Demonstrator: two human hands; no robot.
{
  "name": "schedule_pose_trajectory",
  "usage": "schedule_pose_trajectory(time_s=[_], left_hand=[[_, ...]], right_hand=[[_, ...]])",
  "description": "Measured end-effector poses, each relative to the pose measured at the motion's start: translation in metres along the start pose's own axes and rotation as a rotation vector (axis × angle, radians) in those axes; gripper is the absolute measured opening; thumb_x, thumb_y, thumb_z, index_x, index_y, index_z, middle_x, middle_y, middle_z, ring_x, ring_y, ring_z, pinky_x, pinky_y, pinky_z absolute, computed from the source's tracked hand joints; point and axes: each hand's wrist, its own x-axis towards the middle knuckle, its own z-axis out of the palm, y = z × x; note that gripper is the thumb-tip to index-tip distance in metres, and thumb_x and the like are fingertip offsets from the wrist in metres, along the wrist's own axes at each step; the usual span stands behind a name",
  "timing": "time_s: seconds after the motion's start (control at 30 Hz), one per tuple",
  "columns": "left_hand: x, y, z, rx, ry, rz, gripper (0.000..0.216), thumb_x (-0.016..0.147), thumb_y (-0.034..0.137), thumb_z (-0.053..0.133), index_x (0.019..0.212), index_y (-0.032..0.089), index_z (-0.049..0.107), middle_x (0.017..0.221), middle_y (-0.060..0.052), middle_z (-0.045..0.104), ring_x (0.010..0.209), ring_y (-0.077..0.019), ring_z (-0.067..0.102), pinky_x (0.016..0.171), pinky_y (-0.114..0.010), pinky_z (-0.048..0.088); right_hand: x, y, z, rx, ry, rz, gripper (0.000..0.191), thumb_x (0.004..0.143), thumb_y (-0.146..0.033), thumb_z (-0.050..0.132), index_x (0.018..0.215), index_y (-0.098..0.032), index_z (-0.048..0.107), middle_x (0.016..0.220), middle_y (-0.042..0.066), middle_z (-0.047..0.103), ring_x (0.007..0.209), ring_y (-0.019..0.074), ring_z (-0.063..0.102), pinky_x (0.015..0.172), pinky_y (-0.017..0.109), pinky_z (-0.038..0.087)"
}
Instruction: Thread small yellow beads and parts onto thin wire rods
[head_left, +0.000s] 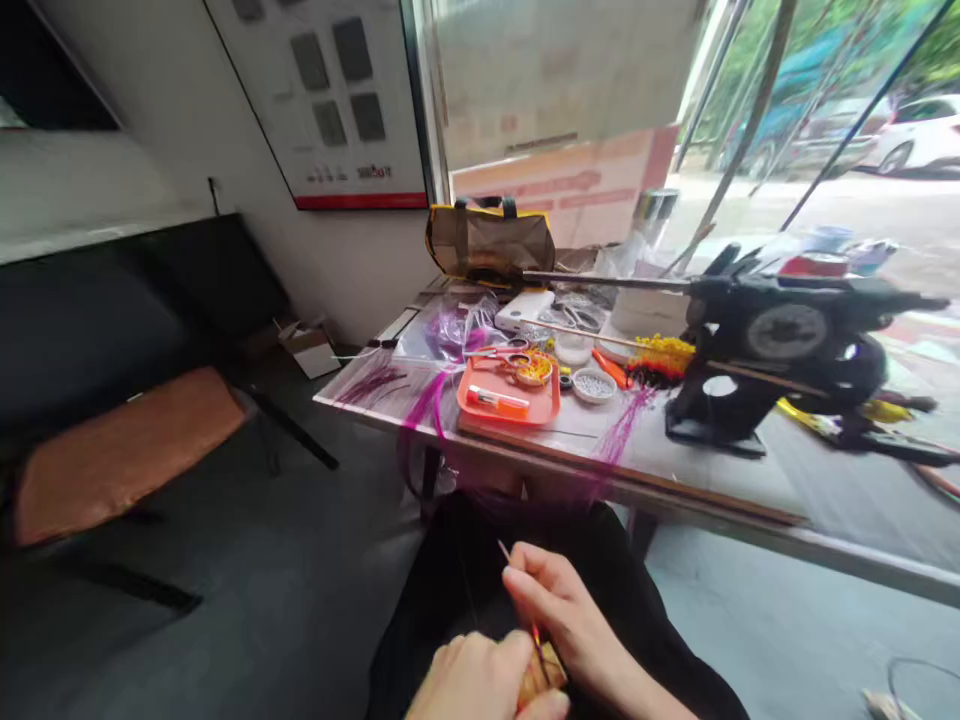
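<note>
Looming beyond right hand (568, 612) and stick (503, 551): table (679, 462), orange tray (544, 410) (purple strands (426, 402)).

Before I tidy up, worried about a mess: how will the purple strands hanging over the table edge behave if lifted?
Probably floppy: the purple strands droop limply over the table edge. Likely very light, being thin and wispy, so they may tangle. One bunch lies against the orange tray and could snag there.

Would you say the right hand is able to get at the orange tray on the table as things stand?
Probably yes: the orange tray lies near the front edge of the table with nothing before it. But the right hand pinches a thin stick and the left hand grips a tan piece.
</note>
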Motion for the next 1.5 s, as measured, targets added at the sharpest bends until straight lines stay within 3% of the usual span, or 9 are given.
schedule_pose_trajectory(time_s=[0.23,0.33,0.43,0.77,0.97,1.07,1.13,1.27,1.5], left_hand=[[-0.026,-0.060,-0.013,-0.225,0.648,0.310,0.087,0.069,0.074,0.035,0.142,0.032,0.010,0.144,-0.010,0.036,0.115,-0.0296,0.052,0.088,-0.034,0.041],[-0.044,-0.082,-0.044,-0.142,0.771,0.203,0.079,0.070,0.072,0.038,0.138,0.035,0.024,0.131,-0.007,0.052,0.099,-0.0288,0.060,0.082,-0.033,0.042],[-0.042,-0.080,-0.089,-0.107,0.754,0.051,0.050,0.082,0.057,0.037,0.120,0.026,0.049,0.096,-0.006,0.067,0.080,-0.0252,0.063,0.071,-0.031,0.042],[0.081,0.005,-0.175,0.195,0.836,0.414,0.021,0.075,0.014,0.056,0.094,0.023,0.062,0.098,-0.006,0.062,0.097,-0.0266,0.055,0.090,-0.041,0.034],[0.044,0.012,-0.128,-0.066,0.891,0.518,0.027,0.089,0.015,0.033,0.103,0.021,0.056,0.100,-0.006,0.062,0.096,-0.0186,0.055,0.088,-0.033,0.039],[0.017,0.006,-0.076,-0.714,0.469,0.494,0.022,0.089,0.027,0.037,0.096,0.018,0.055,0.078,-0.003,0.062,0.078,-0.0169,0.058,0.077,-0.030,0.045],[0.012,0.002,-0.045,-0.930,0.349,0.472,0.024,0.086,0.031,0.041,0.099,0.015,0.054,0.079,-0.005,0.062,0.077,-0.0177,0.059,0.075,-0.031,0.046],[0.021,0.001,-0.016,-0.787,0.630,0.332,0.022,0.082,0.039,0.049,0.085,0.018,0.055,0.064,0.000,0.058,0.051,-0.0127,0.050,0.051,-0.024,0.040],[0.022,-0.001,-0.022,-0.597,0.860,0.386,0.022,0.082,0.039,0.049,0.070,0.021,0.056,0.061,0.001,0.058,0.056,-0.0145,0.051,0.054,-0.023,0.036]], right_hand=[[-0.012,-0.053,-0.044,0.091,0.569,-0.379,0.037,0.073,-0.047,0.066,0.056,-0.018,0.049,0.054,-0.005,0.041,0.048,0.0077,0.032,0.043,0.018,0.029],[-0.014,-0.067,-0.050,0.254,0.673,-0.463,0.036,0.069,-0.044,0.070,0.054,-0.019,0.049,0.052,-0.006,0.040,0.045,0.0069,0.032,0.041,0.017,0.031],[-0.015,-0.068,-0.046,0.266,0.635,-0.450,0.035,0.068,-0.043,0.071,0.055,-0.019,0.049,0.052,-0.005,0.041,0.047,0.0076,0.035,0.042,0.018,0.033],[-0.001,-0.040,-0.007,0.122,0.216,-0.069,0.046,0.069,-0.056,0.066,0.058,-0.016,0.045,0.053,-0.006,0.034,0.049,0.0055,0.023,0.046,0.019,0.016],[0.006,-0.051,-0.017,0.237,0.180,-0.112,0.033,0.074,-0.051,0.063,0.074,-0.018,0.056,0.060,-0.004,0.042,0.052,0.0078,0.030,0.046,0.019,0.021],[0.010,-0.056,-0.017,0.235,0.215,-0.130,0.030,0.076,-0.047,0.063,0.075,-0.018,0.054,0.059,-0.005,0.040,0.052,0.0077,0.028,0.047,0.019,0.022],[0.012,-0.057,-0.015,0.185,0.218,-0.118,0.031,0.077,-0.047,0.062,0.072,-0.018,0.052,0.058,-0.006,0.039,0.051,0.0074,0.027,0.046,0.018,0.022],[0.012,-0.055,-0.010,0.105,0.204,-0.135,0.033,0.078,-0.050,0.059,0.073,-0.018,0.050,0.060,-0.006,0.039,0.052,0.0076,0.028,0.046,0.018,0.022],[0.010,-0.072,-0.013,-0.177,0.024,-0.143,0.033,0.084,-0.048,0.050,0.074,-0.017,0.049,0.059,-0.006,0.036,0.052,0.0082,0.026,0.046,0.021,0.021]])
